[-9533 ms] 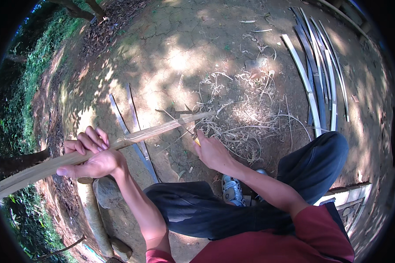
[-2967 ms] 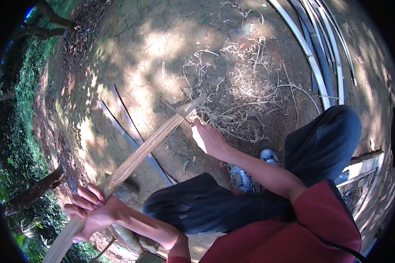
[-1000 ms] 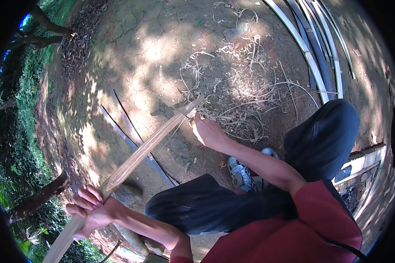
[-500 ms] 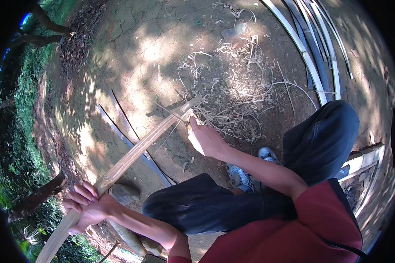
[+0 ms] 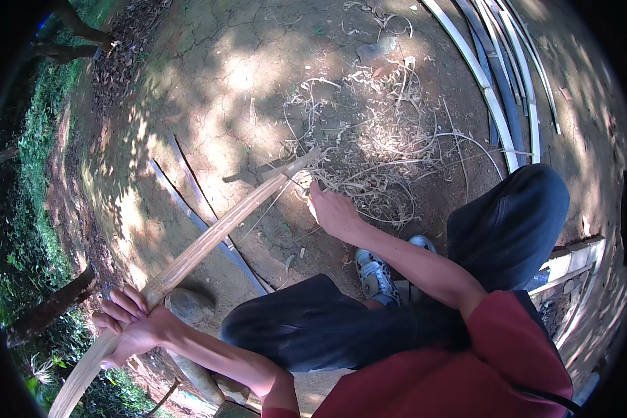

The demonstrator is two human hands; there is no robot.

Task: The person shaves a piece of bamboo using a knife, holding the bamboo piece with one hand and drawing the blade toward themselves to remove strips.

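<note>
A long, pale wooden stave (image 5: 216, 233) slants from the lower left up to a tapered tip near the middle. Its lower part lies in my left hand (image 5: 138, 326), with the fingers wrapped over it. Close to the tip, my right hand (image 5: 333, 212) is closed on a knife (image 5: 297, 184). Only a short, thin stretch of its blade shows, at the stave's right side; the handle is mostly hidden by my fingers. A thin sliver (image 5: 275, 202) stands out beside the stave.
Curled shavings (image 5: 390, 167) cover the ground past my right hand. Long split strips (image 5: 491, 94) lie at the far right. Two dark-edged strips (image 5: 181, 198) pass under the stave. Stones (image 5: 190, 306) sit by my left forearm; a low wooden frame (image 5: 571, 261) stands right of my knee.
My right hand has moved slightly right and down, and the blade that crossed over the stave now shows only on its right side. My left hand keeps its hold.
</note>
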